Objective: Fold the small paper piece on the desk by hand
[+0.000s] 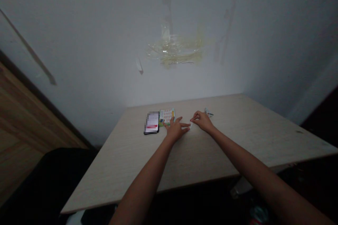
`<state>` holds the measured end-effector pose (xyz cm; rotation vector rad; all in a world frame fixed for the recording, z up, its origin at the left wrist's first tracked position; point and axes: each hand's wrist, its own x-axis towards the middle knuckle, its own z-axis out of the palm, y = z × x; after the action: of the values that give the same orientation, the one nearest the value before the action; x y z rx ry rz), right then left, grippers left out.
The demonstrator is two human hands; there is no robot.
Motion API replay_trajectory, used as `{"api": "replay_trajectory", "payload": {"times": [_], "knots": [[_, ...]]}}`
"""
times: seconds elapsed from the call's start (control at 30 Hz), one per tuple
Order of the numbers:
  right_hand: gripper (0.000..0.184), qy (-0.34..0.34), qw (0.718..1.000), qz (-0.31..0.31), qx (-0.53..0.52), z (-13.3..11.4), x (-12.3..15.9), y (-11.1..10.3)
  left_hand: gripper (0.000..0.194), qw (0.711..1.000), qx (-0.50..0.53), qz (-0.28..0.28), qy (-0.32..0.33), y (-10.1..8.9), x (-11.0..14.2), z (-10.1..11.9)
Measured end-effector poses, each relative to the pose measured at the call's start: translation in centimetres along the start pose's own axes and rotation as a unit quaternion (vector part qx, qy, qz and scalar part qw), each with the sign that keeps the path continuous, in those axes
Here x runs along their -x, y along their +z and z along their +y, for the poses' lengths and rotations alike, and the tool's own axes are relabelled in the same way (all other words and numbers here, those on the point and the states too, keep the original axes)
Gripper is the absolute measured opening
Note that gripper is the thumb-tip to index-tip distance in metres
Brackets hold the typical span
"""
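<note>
My left hand (176,129) lies on the table with its fingers spread, its fingertips at the lower edge of a printed sheet or booklet (167,114). Two of its fingers point right, toward a small white piece (191,124) that looks like paper. My right hand (202,121) pinches the edge of that piece between thumb and forefinger, the other fingers curled. What exactly the piece is, I cannot make out. Just behind my right hand is a small crumpled printed wrapper (208,113). A phone (152,123) with a lit screen lies left of the booklet.
The pale wooden table (132,161) meets a white wall (105,42) at its back edge. Yellowed tape (176,51) clings to the wall. Wooden panelling (18,119) and a dark object (63,168) stand at the left. Beneath the table's front edge it is dark.
</note>
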<state>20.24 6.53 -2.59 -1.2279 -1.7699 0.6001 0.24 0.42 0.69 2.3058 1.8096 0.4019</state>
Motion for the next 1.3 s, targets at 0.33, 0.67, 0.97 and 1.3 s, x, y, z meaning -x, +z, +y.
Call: {"api": "replay_trajectory", "payload": {"times": [0.33, 0.67, 0.97, 1.3], "knots": [[0.023, 0.033, 0.997, 0.027, -0.057, 0.5, 0.2, 0.0, 0.033, 1.0, 0.004, 0.022, -0.003, 0.1, 0.3, 0.0], [0.024, 0.025, 0.996, -0.027, -0.082, 0.2, 0.4, -0.6, 0.034, 1.0, 0.003, 0.018, -0.006, 0.1, 0.3, 0.1], [0.019, -0.013, 0.999, 0.007, 0.035, -0.2, -0.1, 0.0, 0.034, 1.0, -0.001, 0.011, 0.001, 0.1, 0.2, 0.1], [0.018, -0.005, 0.999, 0.024, 0.026, -0.2, 0.1, 0.5, 0.034, 0.999, -0.005, 0.05, 0.013, 0.5, 0.6, 0.7]]}}
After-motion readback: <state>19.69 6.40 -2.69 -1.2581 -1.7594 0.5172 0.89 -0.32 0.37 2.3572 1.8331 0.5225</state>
